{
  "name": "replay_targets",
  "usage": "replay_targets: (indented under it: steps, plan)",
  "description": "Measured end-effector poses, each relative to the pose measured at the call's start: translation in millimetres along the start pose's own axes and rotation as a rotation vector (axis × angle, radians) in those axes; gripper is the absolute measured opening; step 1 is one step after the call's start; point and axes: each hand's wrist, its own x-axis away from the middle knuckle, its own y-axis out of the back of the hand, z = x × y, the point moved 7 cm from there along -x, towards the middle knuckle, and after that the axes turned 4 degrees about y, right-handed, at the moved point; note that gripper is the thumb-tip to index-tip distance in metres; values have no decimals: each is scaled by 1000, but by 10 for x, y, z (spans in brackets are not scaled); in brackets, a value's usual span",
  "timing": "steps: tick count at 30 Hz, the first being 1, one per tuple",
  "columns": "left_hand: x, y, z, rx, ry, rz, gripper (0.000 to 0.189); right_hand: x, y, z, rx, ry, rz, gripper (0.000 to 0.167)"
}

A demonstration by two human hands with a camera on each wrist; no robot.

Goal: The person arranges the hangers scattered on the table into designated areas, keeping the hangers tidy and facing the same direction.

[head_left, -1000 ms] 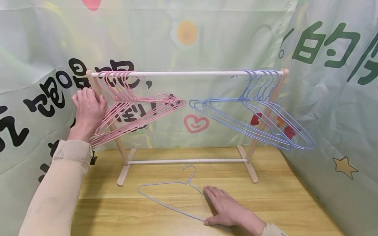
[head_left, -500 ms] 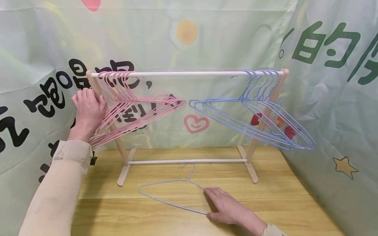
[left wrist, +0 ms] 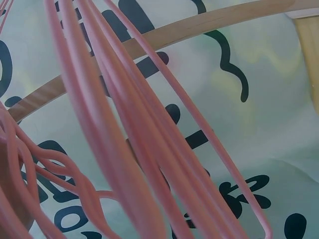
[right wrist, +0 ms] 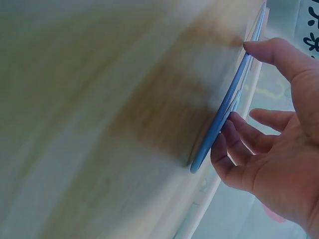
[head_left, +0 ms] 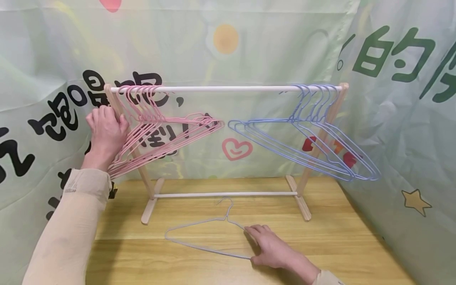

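At the left end of a small clothes rack, my left hand (head_left: 107, 132) grips the wooden upright (head_left: 113, 103), its fingers partly hidden. Close beside it, several pink hangers (head_left: 167, 148) hang from the white top rail (head_left: 228, 89). In the left wrist view, the pink hangers (left wrist: 134, 114) fill the middle. My right hand (head_left: 272, 247) holds a blue wire hanger (head_left: 199, 247) low over the table by its right end. The right wrist view has the thumb and fingers of that hand (right wrist: 284, 164) spread across the two sides of the blue hanger (right wrist: 219, 119).
Several blue hangers (head_left: 303, 142) hang at the rail's right end. A white lower bar (head_left: 228, 194) joins the rack's wooden feet, one of them the right foot (head_left: 299, 200), on the wood-grain table (head_left: 342, 245). Printed cloth (head_left: 263, 43) encloses the back and sides.
The blue hanger on the table has tilted up at its near edge and shifted slightly left and back with my right hand. My left hand has stayed on the upright.
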Motion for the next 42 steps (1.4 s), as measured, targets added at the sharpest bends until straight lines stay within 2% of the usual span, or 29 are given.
replay_targets:
  steps: [7, 19, 27, 36, 42]
  plan:
    - [-2, 5, 0, 1, 7, 7, 20, -2, -29, -38, -131, -32, 35, 99]
    - [-3, 9, -6, 2, 2, -3, 19, 4, -24, -36, -160, -36, 65, 100]
    - [6, 7, -14, 5, 11, 8, 18, 18, -21, -25, -112, -21, 41, 102]
    - [-1, 5, -4, 1, 16, 12, 20, 22, 46, 50, -24, 48, -32, 103]
    - [-1, 0, -1, -3, 29, 31, 20, 55, 92, 95, -7, 65, -87, 101]
